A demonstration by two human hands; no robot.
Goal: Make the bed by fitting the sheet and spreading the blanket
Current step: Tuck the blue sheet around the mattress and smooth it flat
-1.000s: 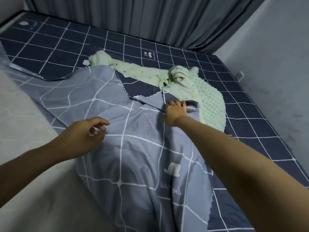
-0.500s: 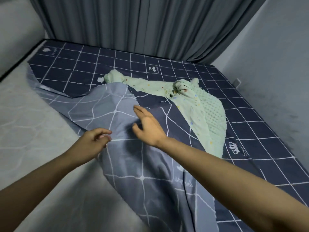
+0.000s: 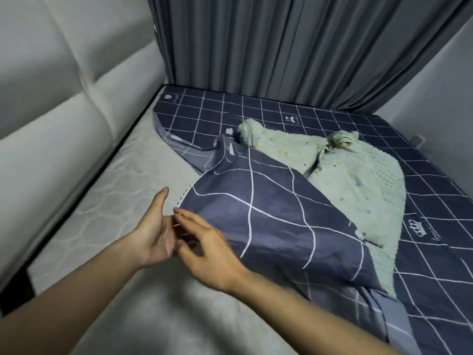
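Both forearms enter from the near edge and converge at centre-left, over the bare mattress.

Left hand: palm turned up and to the right, thumb raised toward the far side, fingers stretched under the near-left corner of the sheet. Those fingers are mostly hidden behind the right hand and the cloth, and there is motion blur, so I cannot tell whether they pinch the hem or only lie against it.

Right hand: back of the hand up, fingers straight and together, pointing left, lying along the stitched hem of that same corner. Nothing is curled around the fabric on the visible side.

Sheet: navy with a white grid. It lies flat over the far and right parts of the bed; the near-left portion is folded back on itself in a raised hump, leaving the quilted grey mattress uncovered on the left and near sides. A paler underside shows at the far-left corner and at the near right.

Blanket: pale green, dotted, bunched on the sheet at centre-right; its near-left edge is covered by the folded sheet.

Padded headboard on the left, grey curtain at the far side, wall on the right. Right forearm cut off by the near frame edge.
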